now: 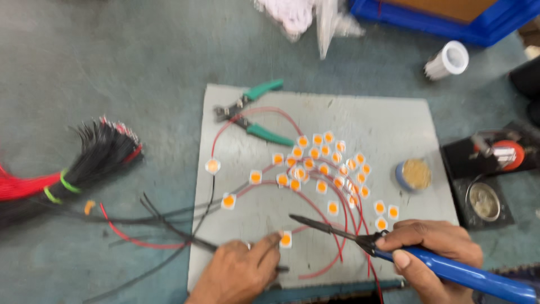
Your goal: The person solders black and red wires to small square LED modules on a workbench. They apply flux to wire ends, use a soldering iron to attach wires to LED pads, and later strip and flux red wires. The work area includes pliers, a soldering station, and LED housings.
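Left hand (239,270): fingers curled, forefinger tip pressing a small white-and-orange LED chip (286,239) onto the grey mat (388,121).
Right hand (433,245): fingers wrapped tight about a blue-handled soldering iron (394,256), its tip just right of the chip.
Beyond the fingertips: loose LED chips (329,163), green-handled pliers (247,115), red wires (337,225).

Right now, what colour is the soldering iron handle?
Blue, on the soldering iron held in the right hand; seen in the head view.
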Demonstrator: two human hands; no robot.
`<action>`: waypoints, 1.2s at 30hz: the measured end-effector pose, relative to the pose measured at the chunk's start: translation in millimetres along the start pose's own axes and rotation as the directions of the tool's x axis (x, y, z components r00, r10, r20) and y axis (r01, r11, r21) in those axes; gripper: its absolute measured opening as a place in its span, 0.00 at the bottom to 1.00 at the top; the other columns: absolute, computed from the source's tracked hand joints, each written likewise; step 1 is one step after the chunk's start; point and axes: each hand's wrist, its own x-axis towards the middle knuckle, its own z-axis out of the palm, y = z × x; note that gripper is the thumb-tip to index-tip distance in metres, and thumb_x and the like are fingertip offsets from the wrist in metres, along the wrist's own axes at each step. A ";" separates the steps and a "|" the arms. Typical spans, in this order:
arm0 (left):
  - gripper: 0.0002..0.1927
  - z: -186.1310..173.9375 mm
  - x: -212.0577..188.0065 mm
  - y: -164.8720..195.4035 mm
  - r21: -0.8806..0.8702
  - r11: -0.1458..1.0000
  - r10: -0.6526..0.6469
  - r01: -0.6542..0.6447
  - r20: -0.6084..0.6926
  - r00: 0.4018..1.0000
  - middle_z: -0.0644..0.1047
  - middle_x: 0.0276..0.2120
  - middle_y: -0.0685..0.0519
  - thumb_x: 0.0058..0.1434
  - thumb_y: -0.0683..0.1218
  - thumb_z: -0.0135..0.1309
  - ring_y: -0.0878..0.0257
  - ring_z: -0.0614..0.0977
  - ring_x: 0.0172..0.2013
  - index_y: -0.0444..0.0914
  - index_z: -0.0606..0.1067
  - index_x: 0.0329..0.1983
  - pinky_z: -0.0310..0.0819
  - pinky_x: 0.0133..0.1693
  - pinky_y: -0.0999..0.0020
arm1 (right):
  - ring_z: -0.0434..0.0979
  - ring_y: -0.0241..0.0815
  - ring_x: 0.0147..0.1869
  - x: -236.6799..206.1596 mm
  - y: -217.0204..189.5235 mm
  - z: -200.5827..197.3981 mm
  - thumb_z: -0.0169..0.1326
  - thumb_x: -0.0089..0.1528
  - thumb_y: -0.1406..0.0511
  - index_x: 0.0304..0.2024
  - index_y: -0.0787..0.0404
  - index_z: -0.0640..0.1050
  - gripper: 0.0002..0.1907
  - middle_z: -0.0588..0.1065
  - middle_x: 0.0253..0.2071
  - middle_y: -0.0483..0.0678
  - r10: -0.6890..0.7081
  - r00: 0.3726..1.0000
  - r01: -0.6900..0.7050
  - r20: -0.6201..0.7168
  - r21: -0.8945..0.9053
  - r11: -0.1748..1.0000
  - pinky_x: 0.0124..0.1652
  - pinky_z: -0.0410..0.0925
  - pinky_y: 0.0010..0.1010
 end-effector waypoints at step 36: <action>0.06 65.9 -27.7 -12.5 0.211 0.977 0.075 -0.021 -0.250 0.965 0.85 0.41 0.56 0.54 0.49 0.55 0.77 0.74 0.13 0.44 0.73 0.25 0.67 0.19 0.77 | 0.74 0.59 0.61 141.8 45.7 97.2 0.53 0.61 0.67 0.48 0.50 0.75 0.13 0.78 0.49 0.53 -0.441 0.669 0.703 0.598 -0.319 0.635 0.60 0.66 0.45</action>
